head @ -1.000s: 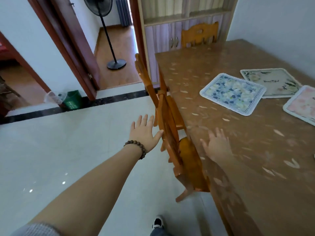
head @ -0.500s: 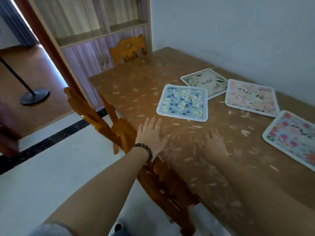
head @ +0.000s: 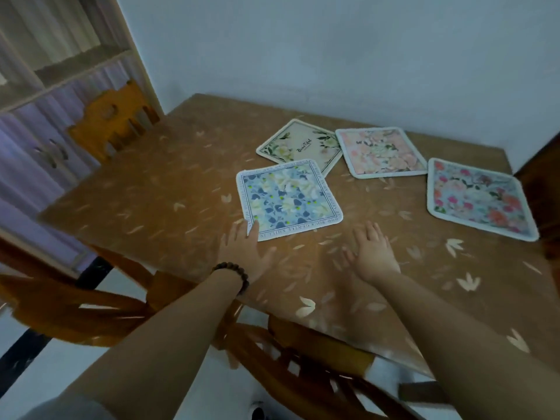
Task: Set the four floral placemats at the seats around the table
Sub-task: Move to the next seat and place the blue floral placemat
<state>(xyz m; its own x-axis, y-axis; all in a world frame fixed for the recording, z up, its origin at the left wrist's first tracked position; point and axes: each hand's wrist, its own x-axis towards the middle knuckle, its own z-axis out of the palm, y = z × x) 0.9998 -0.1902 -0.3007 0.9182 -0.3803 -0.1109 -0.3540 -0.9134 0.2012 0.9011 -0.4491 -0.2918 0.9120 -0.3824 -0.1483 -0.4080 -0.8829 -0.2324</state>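
Several floral placemats lie on the brown table (head: 151,192). The blue placemat (head: 288,198) is nearest, and its far corner overlaps the cream placemat (head: 298,145). A pale pink placemat (head: 381,153) lies beside the cream one, near the wall. To the right lies a placemat with red and pink flowers (head: 475,197). My left hand (head: 244,248), with a bead bracelet at the wrist, is open with its fingertips touching the blue placemat's near left corner. Flat above the table, just right of that mat, my right hand (head: 371,256) is open and holds nothing.
A wooden chair (head: 112,122) stands at the table's left end, in front of a cabinet with shelves (head: 45,74). More wooden chairs (head: 75,301) stand at the near side under my arms. White walls bound the far side, and dark furniture (head: 542,177) stands at the right.
The view has swung right and onto the table, showing all the placemats. Both hands have moved forward over the table; my left hand now reaches the blue placemat's corner.
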